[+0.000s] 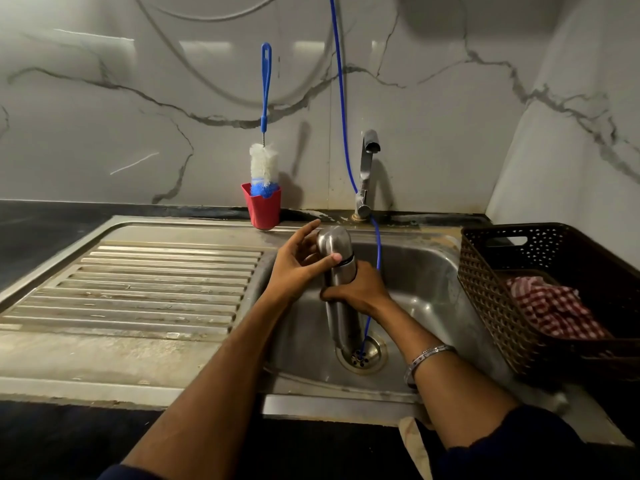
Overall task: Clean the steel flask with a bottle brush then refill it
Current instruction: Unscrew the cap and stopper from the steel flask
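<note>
Flask is standing upright in the sink basin, base near the drain, cap still on. Right hand is wrapping the body just below the cap seam, grip curled tight round the steel. Left hand is sitting at the cap: thumb is pressing across the front of it, fingers are reaching round the far side but looking fairly straight, so I'm calling this grip loose contact, not a full clamp.

Step in hand, as I'm reading it: uncapping, with the right steadying and the left about to twist. Cleaning proper is not yet started.

Bottle brush is standing head-down in a red cup at the back edge of the surface, just left of the tap, untouched. Tap is showing no water running. Blue hose is dropping down the wall and into the drain, passing right behind the flask.

Next move is calling for a firmer left grip on the cap, a twist off, and somewhere to park the cap; the drainboard on the left looks handy. Then a reach to the back edge for the brush.

Brown basket with a checked cloth is sitting at the right edge.
</note>
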